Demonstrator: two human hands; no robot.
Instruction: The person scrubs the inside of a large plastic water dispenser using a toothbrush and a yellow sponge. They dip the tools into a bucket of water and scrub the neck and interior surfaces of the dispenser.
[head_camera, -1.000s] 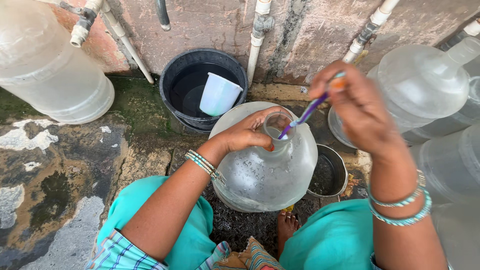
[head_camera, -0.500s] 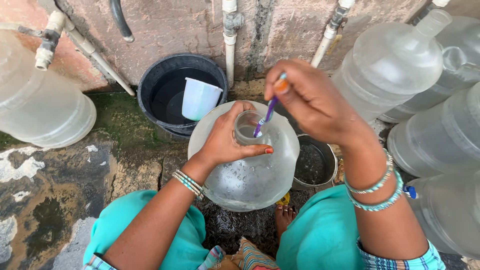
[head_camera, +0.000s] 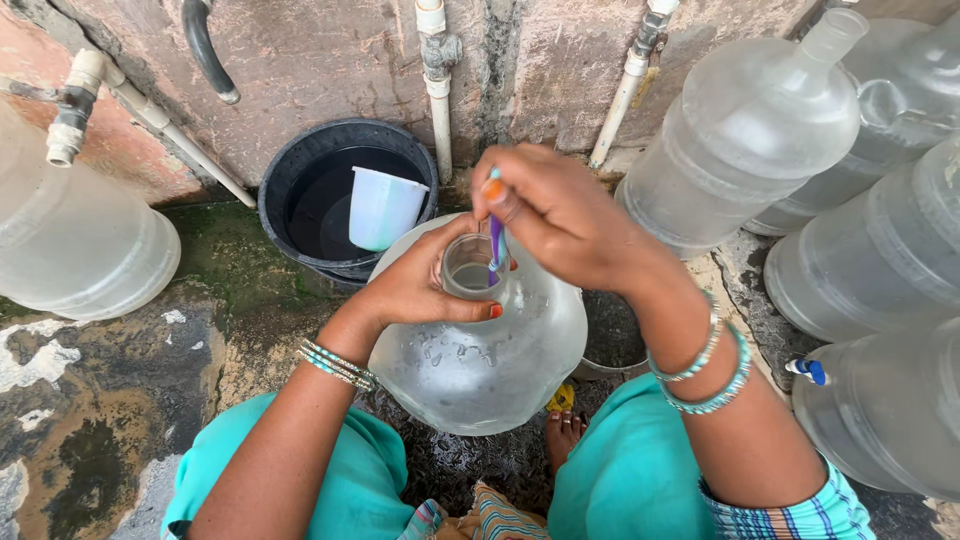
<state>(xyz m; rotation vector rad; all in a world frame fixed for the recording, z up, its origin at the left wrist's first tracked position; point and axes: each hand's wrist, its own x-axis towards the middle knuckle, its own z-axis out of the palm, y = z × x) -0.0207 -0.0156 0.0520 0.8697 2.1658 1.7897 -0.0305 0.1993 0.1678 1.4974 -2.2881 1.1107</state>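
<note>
A large clear plastic water jug (head_camera: 480, 360) stands upright between my knees, wet inside. My left hand (head_camera: 420, 285) wraps around its open neck and steadies it. My right hand (head_camera: 560, 215) hovers just above the mouth and grips a thin purple-handled brush (head_camera: 496, 245) that points down into the neck. The brush's lower end is hidden inside the jug. Bangles sit on both wrists.
A black bucket (head_camera: 300, 165) with water and a floating white mug (head_camera: 382, 207) stands by the wall. White pipes and a tap (head_camera: 66, 130) run along the wall. Several clear jugs (head_camera: 740, 140) crowd the right, another jug (head_camera: 70, 235) lies left. A steel pot (head_camera: 605, 335) sits behind my jug.
My right hand has dropped from up and to the right down to the jug's mouth, pushing the brush into the neck. My view has shifted right and closer.
</note>
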